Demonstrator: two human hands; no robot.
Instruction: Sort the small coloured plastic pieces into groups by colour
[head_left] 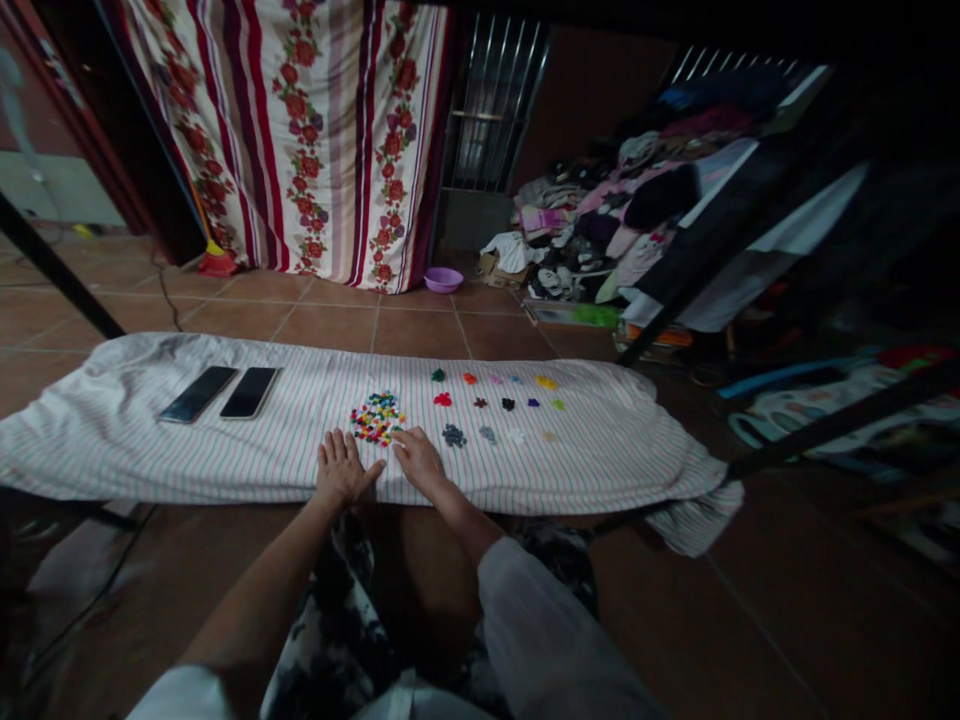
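The room is dim, with a tiled floor (345, 318). Along the far side I have a striped, flowered curtain (330, 140), a purple basin (443, 280) at its foot, and a heap of clothes (600, 215) to the right. The work surface, in front of the person, is covered by a striped cloth (592, 470).

Mixed pile (379, 417): small pieces of many colours, spread on the cloth directly ahead of both hands, near the middle of the surface.

Left hand (343, 468): palm down on the cloth, fingers extended and released, just beside the near left edge of the pile. Its thumb points right, below the pile's near edge.

Right hand (420, 460): at the near right edge of the pile, index finger reaching to the outermost pieces, remaining fingers bent. I cannot tell whether a piece is pinched beneath the fingertips.

Clusters: to the right of the pile I count three rows of small groups, each of one colour. The far row runs from green (438, 375) to yellow (546, 381); the middle row begins with red (442, 399); the near row begins with dark grey (454, 435), just beyond the right hand.

Two phones (250, 393) lie side by side, well left of the pile.
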